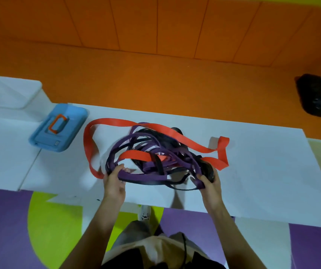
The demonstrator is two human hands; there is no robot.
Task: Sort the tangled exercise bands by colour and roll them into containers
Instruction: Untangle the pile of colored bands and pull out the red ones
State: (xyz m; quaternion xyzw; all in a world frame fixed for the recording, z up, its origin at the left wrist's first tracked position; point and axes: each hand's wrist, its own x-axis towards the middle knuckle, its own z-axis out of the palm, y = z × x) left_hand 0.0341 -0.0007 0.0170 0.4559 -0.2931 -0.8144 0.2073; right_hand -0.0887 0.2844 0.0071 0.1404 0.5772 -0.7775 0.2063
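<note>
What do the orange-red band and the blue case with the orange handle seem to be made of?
The orange-red band looks like matte rubber or latex: a thin flat strip that loops and twists limply. The blue case looks like smooth moulded hard plastic: rounded corners, even colour. The blurred view leaves both uncertain.

Band tangle (155,152) fills table (262,162) centre; blue case (66,136) and clear tub (14,94) block far left; free surface right of tangle.

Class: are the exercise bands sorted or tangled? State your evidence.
Tangled. Red, purple and black bands interweave in one heap on the table; left hand and right hand grip its near edge.
</note>
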